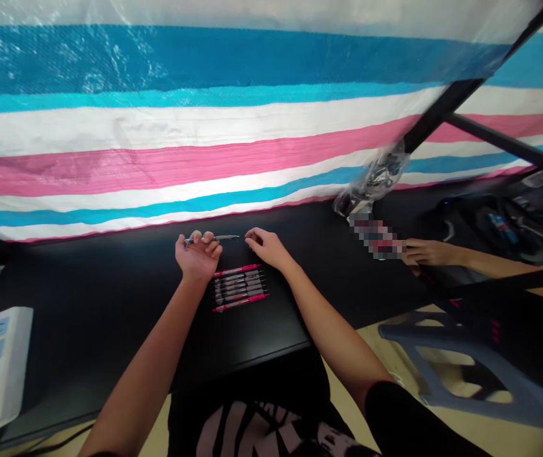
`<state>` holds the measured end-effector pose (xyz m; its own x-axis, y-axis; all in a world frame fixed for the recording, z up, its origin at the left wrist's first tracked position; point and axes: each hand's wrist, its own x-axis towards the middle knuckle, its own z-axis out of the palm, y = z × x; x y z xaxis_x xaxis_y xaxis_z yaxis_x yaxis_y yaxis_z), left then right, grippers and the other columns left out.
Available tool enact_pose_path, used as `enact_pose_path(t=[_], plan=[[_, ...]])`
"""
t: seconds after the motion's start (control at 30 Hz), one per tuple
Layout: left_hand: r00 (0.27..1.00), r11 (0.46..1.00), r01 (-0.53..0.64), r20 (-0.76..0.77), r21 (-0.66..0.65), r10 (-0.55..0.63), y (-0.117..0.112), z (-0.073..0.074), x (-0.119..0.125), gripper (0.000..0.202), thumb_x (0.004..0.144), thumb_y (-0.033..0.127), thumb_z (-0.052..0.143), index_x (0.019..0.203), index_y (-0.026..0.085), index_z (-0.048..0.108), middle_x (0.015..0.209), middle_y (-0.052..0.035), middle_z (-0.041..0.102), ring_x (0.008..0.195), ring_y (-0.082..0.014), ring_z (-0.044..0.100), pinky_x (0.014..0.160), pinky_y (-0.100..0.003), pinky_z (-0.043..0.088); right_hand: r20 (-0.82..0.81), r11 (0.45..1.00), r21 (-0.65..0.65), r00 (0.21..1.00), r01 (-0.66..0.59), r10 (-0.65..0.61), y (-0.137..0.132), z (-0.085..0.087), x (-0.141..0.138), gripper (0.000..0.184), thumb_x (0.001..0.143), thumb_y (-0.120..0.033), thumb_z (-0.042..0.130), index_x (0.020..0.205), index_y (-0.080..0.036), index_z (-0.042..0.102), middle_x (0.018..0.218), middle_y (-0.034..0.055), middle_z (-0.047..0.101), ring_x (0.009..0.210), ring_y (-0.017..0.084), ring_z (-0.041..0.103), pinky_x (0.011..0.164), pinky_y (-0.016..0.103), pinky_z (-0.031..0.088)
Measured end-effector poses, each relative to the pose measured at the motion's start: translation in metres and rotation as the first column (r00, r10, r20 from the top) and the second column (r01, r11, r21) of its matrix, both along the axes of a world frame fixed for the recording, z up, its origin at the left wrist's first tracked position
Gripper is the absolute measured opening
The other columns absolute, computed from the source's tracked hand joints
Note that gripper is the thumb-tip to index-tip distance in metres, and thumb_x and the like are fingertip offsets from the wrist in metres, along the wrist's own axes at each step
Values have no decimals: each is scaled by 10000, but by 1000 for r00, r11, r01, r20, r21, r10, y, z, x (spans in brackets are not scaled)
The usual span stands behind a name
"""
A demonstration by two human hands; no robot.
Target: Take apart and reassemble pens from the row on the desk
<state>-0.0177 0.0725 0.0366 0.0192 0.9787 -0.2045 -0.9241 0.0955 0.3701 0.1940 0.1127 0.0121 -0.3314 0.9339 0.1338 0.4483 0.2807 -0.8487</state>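
Head camera is showing a striped sheet point(157, 168) spanning the upper frame above a black table point(104, 292). Just below and left of centre, a row of pens point(239, 287) is lying on it. Above these, the left hand point(199, 255) is clamping curled fingers on a grey pen point(226, 238); the right hand point(268, 247) is bending its fingers beside the tip, whether pinching anything I cannot tell.

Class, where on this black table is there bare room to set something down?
Bare patches on the table: between the white socket block and left forearm; between the right forearm and the plastic-wrapped bundle; and between the row of pens and the near edge. Crowded: around that row, where the left hand holds another pen beside the right hand.
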Motion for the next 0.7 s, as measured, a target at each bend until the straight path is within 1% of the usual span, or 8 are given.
enact_pose_path(t=[0.07,0.13,0.2,0.3,0.47,0.53,0.57,0.7], plan=[[1000,1000,1,-4,2,-1,0,-1,0,691,1018,691,115,659,204,448,665,-33,476,466,-125,384,437,-279,322,-15,1000,-1,1000,3,-3,0,-1,-1,224,930,-377,571,996,-195,684,735,1,633,697,174,579,739,315,449],[1000,1000,8,-10,-12,-8,0,-3,0,722,995,741,94,662,208,449,661,-32,476,459,-125,379,431,-283,323,-19,1000,2,1000,6,-6,0,-1,-2,223,915,-374,583,1002,-194,682,742,-1,625,689,169,570,738,316,453],[1000,999,13,-14,-33,-13,1,-5,0,714,1005,717,77,663,210,445,656,-31,473,454,-125,380,431,-284,325,-36,1000,-4,999,-4,4,-1,-2,-4,233,896,-380,607,1014,-192,682,758,-1,626,690,165,565,734,314,459],[1000,999,18,-13,-40,-18,1,-5,1,692,1017,682,81,671,210,449,661,-33,475,460,-129,389,436,-284,332,-105,998,-38,994,-40,36,-2,-4,-8,279,883,-413,633,1040,-190,690,792,6,645,706,161,572,727,308,471],[1000,999,8,-2,-52,-8,1,-3,4,588,1052,534,135,673,205,442,660,-32,464,468,-130,392,438,-277,323,-167,996,-55,984,-72,62,-4,-8,-13,285,855,-415,671,1021,-186,705,808,13,661,721,160,580,731,308,480],[1000,998,5,-4,-56,-5,1,-1,5,581,1057,524,129,682,206,437,664,-28,460,470,-130,394,439,-274,320,-174,996,-53,983,-67,57,-4,-9,-14,290,844,-416,684,1017,-184,708,807,15,665,721,161,581,733,310,485],[1000,998,5,-8,-56,-6,0,-1,5,591,1057,545,123,689,207,438,666,-26,460,471,-130,394,439,-273,320,-175,997,-56,983,-62,51,-4,-9,-14,291,845,-419,684,1016,-185,710,813,18,672,725,162,586,736,311,488],[999,999,34,-27,-36,-35,-2,0,6,670,1011,710,118,703,214,447,675,-34,480,478,-136,396,438,-284,332,-194,996,-73,980,-51,36,-5,-9,-16,295,869,-440,658,1000,-182,716,851,40,713,744,171,626,738,317,503]])
